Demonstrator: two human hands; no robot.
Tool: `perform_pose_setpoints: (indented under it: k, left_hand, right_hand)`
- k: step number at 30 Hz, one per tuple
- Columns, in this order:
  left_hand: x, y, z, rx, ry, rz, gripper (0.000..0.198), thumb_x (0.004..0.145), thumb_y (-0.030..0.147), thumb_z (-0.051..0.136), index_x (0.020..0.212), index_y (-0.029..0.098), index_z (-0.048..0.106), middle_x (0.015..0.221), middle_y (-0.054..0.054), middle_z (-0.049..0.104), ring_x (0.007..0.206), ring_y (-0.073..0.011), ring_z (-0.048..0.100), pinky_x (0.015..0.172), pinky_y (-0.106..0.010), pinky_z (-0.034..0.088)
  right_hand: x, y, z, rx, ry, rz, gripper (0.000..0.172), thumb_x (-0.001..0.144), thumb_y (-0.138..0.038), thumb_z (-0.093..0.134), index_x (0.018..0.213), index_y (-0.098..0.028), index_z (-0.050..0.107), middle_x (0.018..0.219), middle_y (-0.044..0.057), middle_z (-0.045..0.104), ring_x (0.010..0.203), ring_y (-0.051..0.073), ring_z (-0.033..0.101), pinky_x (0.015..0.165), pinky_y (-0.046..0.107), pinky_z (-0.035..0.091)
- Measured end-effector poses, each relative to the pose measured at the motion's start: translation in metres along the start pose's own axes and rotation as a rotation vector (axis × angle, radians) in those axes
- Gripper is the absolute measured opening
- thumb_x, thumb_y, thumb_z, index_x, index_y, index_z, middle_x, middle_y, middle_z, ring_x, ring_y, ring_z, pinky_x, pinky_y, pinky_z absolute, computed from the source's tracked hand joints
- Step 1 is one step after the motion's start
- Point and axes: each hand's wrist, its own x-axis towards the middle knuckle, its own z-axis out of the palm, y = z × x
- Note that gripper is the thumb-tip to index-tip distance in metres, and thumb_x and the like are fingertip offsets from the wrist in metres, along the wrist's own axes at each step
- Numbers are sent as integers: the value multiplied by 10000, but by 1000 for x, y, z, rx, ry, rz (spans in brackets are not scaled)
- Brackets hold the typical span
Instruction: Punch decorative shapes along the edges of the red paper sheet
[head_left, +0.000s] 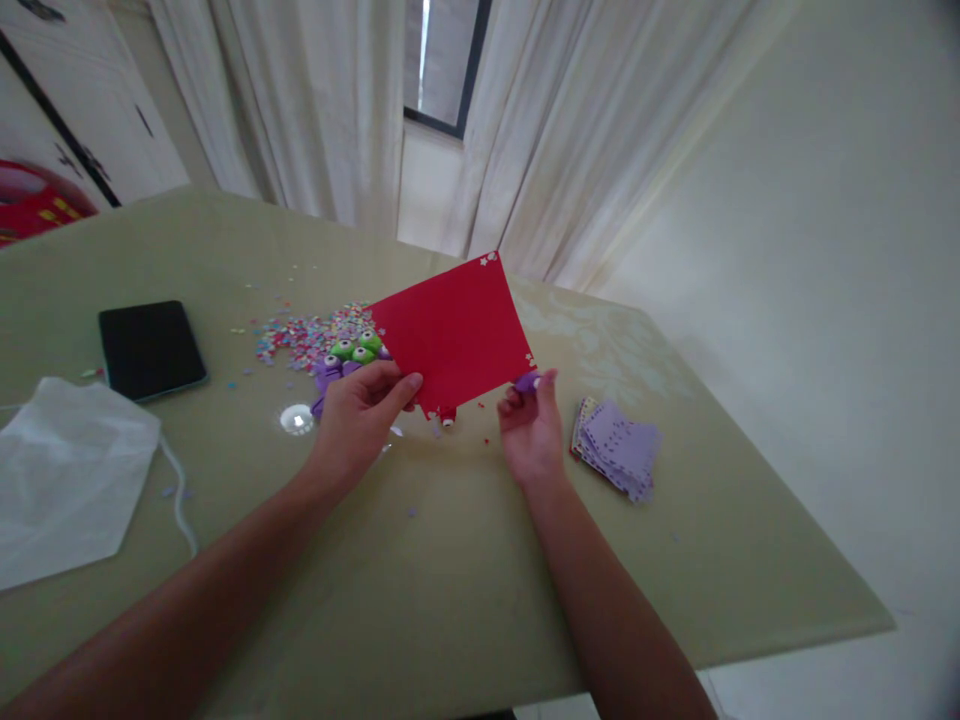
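My left hand (367, 405) pinches a red sheet of card (457, 335) by its lower left part, thumb on top. Small flower-shaped cut-outs show at the card's corners. A small purple paper punch (526, 382) is in my closed right hand (532, 425), at the card's lower right corner; whether its jaws grip the edge I cannot tell. Beneath the card's bottom corner sits a red paper punch (448, 415). Several green punches (364, 347) and purple punches (328, 372) with eye-like dots stand behind my left hand, partly hidden by it and the card.
Colourful paper confetti (307, 338) is heaped behind the punches. To the right lies a stack of lilac punched cards (619, 450). On the left are a black-screened tablet (150, 348) and a white bag (71, 480) with a cord. Curtains (315, 110) hang beyond the table (465, 600).
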Motion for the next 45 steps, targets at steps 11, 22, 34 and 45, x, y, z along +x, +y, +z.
perform_pose_setpoints:
  k: [11, 22, 34, 45]
  left_hand:
    - [4, 2, -2, 70, -54, 18, 283, 771, 494, 849, 744, 234, 742, 660, -2, 663, 606, -175, 587, 579, -286, 488]
    - [-4, -9, 7, -147, -155, -77, 447, 917, 606, 751, 1105, 201, 765, 1005, -115, 834, 817, -241, 766, 674, -326, 592]
    - [-4, -9, 9, -149, 49, -76, 338, 823, 495, 861, 938, 199, 747, 783, -17, 744, 655, -161, 652, 627, -272, 538]
    - [0, -7, 2, -134, 21, -29, 289, 861, 475, 838, 912, 207, 743, 809, -4, 714, 650, -141, 609, 619, -264, 497]
  right_hand:
    - [0, -16, 0, -141, -241, -142, 527, 724, -742, 885, 938, -266, 813, 1203, 81, 787, 1185, 284, 696, 1015, 439, 556]
    - [-10, 6, 5, -10, -125, -65, 542, 709, -676, 935, 1036, -256, 830, 1162, 69, 810, 1091, 248, 725, 947, 406, 613]
    - [-42, 22, 20, -116, -306, 129, 487, 651, -616, 983, 955, -257, 859, 1038, 62, 810, 912, 217, 718, 839, 353, 601]
    - [-40, 28, 18, -194, -388, 281, 505, 648, -637, 987, 940, -247, 853, 921, 33, 789, 734, 169, 618, 680, 289, 486]
